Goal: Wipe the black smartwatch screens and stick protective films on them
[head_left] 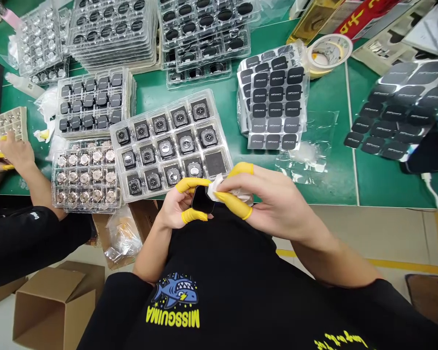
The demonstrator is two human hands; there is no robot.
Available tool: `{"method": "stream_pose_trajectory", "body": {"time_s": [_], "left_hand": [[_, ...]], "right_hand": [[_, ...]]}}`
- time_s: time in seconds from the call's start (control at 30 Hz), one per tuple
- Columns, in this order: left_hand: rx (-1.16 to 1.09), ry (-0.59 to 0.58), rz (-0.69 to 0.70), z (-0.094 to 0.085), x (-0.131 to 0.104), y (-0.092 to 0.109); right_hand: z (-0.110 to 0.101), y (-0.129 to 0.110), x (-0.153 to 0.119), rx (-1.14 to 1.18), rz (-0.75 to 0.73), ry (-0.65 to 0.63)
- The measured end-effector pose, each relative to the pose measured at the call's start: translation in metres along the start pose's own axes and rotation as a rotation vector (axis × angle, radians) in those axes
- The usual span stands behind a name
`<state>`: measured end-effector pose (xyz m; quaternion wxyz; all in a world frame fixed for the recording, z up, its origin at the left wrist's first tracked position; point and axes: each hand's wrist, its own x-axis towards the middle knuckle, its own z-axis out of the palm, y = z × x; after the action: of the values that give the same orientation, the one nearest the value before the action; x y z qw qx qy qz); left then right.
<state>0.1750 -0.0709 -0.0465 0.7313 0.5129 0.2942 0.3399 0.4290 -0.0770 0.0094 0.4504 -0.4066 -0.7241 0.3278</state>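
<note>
My left hand, with yellow finger cots on thumb and finger, grips a black watch case by its edges, its dark glossy face turned up. In my right hand, also in yellow finger cots, a crumpled white wipe is pinched at the right edge of the watch. Just beyond my hands lies a clear plastic tray of square black watch cases, backs up. Its front right compartment holds no watch.
Sheets of dark stickers lie right of the tray, with tape rolls behind. Stacked trays line the back. Far right, a cabled phone sits partly under another sticker sheet. At left, a co-worker's hands work over a tray.
</note>
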Motion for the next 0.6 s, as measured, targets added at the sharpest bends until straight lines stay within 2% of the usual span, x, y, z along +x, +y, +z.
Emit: {"method": "stream_pose_trajectory", "body": {"time_s": [0.17,0.3,0.37,0.47,0.53,0.6], "left_hand": [[0.014,0.013,-0.026,0.001,-0.004,0.001],[0.148,0.019,0.056,0.002,-0.002,0.002],[0.193,0.026,0.105,0.002,0.0,0.0],[0.142,0.036,0.102,0.002,0.001,-0.007],[0.104,0.052,0.08,0.002,0.001,-0.009],[0.097,0.081,0.07,0.002,0.001,-0.008]], "right_hand": [[0.0,-0.005,0.002,-0.012,-0.034,-0.064],[0.01,-0.006,0.002,-0.125,-0.174,-0.138],[0.019,-0.003,0.002,-0.234,-0.214,-0.094],[0.026,0.005,0.001,-0.423,-0.19,0.041],[0.024,0.011,0.0,-0.494,-0.16,0.133],[0.016,0.016,-0.003,-0.454,-0.124,0.212]]}}
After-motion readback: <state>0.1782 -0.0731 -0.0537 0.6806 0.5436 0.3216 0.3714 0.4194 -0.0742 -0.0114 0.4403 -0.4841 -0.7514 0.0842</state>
